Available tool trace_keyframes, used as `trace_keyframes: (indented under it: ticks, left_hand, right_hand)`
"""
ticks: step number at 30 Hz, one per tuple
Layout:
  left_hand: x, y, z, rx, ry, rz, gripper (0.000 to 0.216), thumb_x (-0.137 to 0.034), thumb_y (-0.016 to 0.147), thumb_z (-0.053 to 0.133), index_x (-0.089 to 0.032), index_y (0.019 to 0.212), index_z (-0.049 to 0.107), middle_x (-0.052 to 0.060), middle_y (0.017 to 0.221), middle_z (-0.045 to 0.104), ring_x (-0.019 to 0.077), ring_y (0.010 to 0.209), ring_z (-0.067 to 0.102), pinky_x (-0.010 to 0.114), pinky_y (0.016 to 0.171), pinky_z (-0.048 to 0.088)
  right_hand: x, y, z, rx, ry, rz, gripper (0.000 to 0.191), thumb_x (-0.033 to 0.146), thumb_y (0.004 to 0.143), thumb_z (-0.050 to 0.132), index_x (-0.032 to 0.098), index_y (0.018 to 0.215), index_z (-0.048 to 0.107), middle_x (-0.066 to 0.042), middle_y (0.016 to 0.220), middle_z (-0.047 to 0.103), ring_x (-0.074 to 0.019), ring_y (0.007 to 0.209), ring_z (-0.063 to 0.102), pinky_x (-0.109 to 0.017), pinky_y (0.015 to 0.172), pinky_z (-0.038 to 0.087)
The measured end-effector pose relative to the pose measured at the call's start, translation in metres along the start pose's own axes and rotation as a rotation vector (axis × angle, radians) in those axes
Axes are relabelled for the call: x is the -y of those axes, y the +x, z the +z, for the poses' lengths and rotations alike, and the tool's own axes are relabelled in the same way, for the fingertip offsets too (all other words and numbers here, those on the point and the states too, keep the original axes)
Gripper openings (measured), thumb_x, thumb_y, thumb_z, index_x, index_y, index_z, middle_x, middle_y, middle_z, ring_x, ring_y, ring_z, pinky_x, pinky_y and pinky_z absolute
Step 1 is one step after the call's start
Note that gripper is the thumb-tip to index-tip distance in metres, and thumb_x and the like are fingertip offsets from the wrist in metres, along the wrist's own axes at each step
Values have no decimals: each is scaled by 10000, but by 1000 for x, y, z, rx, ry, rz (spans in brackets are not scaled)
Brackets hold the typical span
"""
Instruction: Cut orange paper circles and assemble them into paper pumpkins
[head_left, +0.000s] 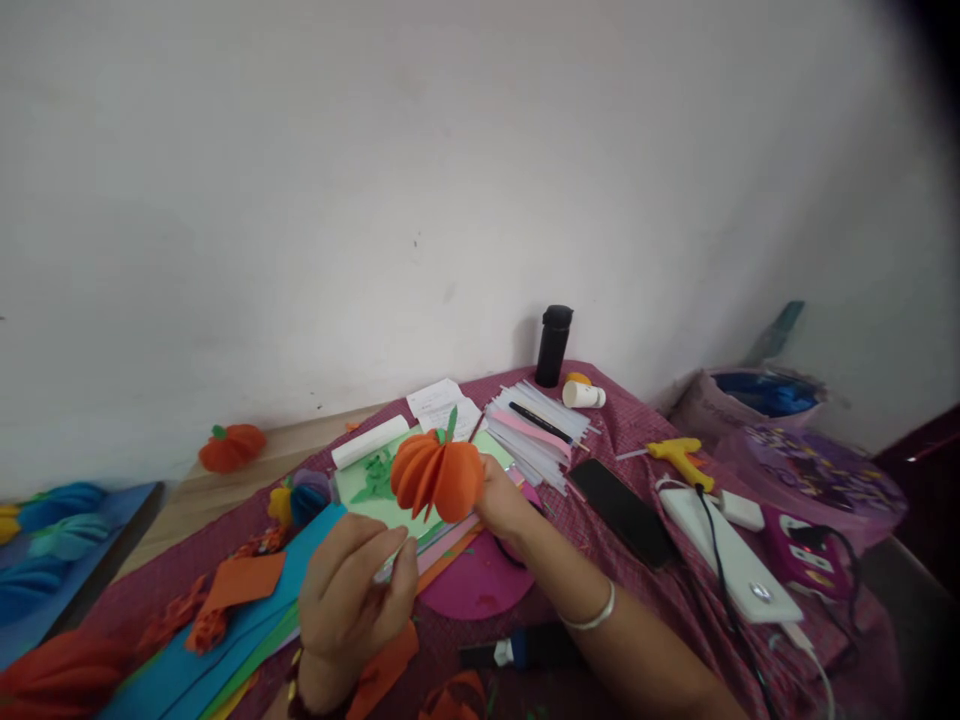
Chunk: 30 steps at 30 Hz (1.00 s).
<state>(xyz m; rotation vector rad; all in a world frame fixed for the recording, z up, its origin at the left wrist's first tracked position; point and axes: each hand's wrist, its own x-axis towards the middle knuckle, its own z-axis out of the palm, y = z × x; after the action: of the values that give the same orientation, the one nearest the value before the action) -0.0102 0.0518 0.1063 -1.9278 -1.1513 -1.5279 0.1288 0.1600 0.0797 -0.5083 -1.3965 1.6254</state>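
Note:
An orange paper pumpkin (pixel 437 478) made of fanned folds, with a green stem on top, is held up over the table. My right hand (pixel 501 497) grips it from its right side, the fingers mostly hidden behind it. Just to the lower left, my left hand (pixel 356 590) is closed in a pinch, apart from the pumpkin. A small pale bit shows at those fingertips, too little to name. Behind the pumpkin lie green paper cut-outs (pixel 375 476) on a light green sheet. Under both hands is a round magenta sheet (pixel 480 585).
Blue paper strips (pixel 300 560) and another paper pumpkin (pixel 232 447) lie left. White glue sticks (pixel 529 465), a black flask (pixel 554 346) and a white bottle (pixel 583 395) stand or lie behind. To the right are a phone (pixel 622 512), a yellow glue gun (pixel 679 458) and a corded power strip (pixel 731 555).

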Motion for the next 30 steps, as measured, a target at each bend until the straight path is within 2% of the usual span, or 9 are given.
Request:
trace_keyframes:
  ticks: [3, 7, 10, 13, 16, 20, 23, 26, 30]
  left_hand:
    - [-2, 4, 7, 45, 59, 2, 256, -64, 732, 656, -195, 946, 601, 8, 705, 605, 120, 610, 566, 236, 578, 474]
    - [5, 7, 19, 156, 150, -120, 88, -116, 796, 607, -183, 852, 593, -1, 656, 560, 127, 611, 542, 244, 603, 454]
    - [19, 2, 27, 311, 124, -251, 71, -166, 835, 552, -181, 826, 621, 46, 785, 631, 168, 760, 607, 271, 685, 476]
    - [28, -4, 32, 391, 2, -392, 137, -173, 828, 529, -185, 902, 643, 66, 927, 664, 189, 875, 627, 287, 739, 493]
    - [28, -5, 35, 394, -113, -535, 141, -147, 790, 528, -185, 859, 645, 35, 827, 663, 171, 762, 620, 279, 670, 494]
    - [39, 3, 30, 365, -173, -638, 100, -174, 767, 540, -176, 707, 621, 0, 644, 609, 147, 598, 545, 257, 560, 443]
    - [87, 9, 16, 350, -81, -666, 168, -248, 779, 541, -155, 655, 606, -1, 634, 600, 147, 615, 538, 247, 575, 421]
    - [166, 6, -6, 266, 193, -757, 197, -283, 774, 536, -141, 696, 648, 35, 746, 650, 172, 724, 579, 238, 627, 421]
    - [269, -9, -29, 340, 533, -963, 259, -320, 786, 515, -133, 704, 675, 72, 689, 647, 207, 698, 597, 253, 570, 374]
  right_hand:
    - [-6, 2, -1, 14, -73, -58, 294, 459, 691, 736, 197, 823, 717, -17, 797, 709, -200, 811, 648, -345, 761, 533]
    - [-12, 2, -4, -24, -228, -169, 221, 406, 727, 703, 191, 733, 655, 9, 672, 628, -155, 683, 576, -289, 669, 498]
    - [-10, -1, -5, -122, -490, -316, 222, 343, 822, 600, 185, 667, 579, 4, 671, 570, -139, 655, 524, -271, 642, 439]
    - [-7, -4, -4, -116, -788, -467, 186, 265, 868, 531, 189, 704, 576, -17, 717, 576, -163, 721, 532, -299, 698, 399]
    - [-7, -6, -2, -92, -893, -535, 123, 219, 877, 520, 195, 780, 594, -30, 761, 601, -181, 766, 547, -315, 721, 386]
    - [-9, -10, -4, -38, -899, -493, 72, 186, 866, 533, 198, 876, 604, -40, 827, 620, -194, 806, 555, -328, 739, 400]
    - [-4, -18, -13, 9, -914, -394, 135, 181, 852, 558, 205, 978, 601, -49, 903, 631, -203, 852, 569, -336, 771, 424]
    - [1, -32, -28, 42, -940, -316, 125, 193, 887, 515, 212, 970, 607, -56, 937, 631, -205, 892, 579, -336, 792, 441]
    - [-11, -51, -49, 0, -937, -271, 151, 226, 929, 457, 217, 926, 608, -45, 884, 628, -186, 847, 589, -308, 756, 465]
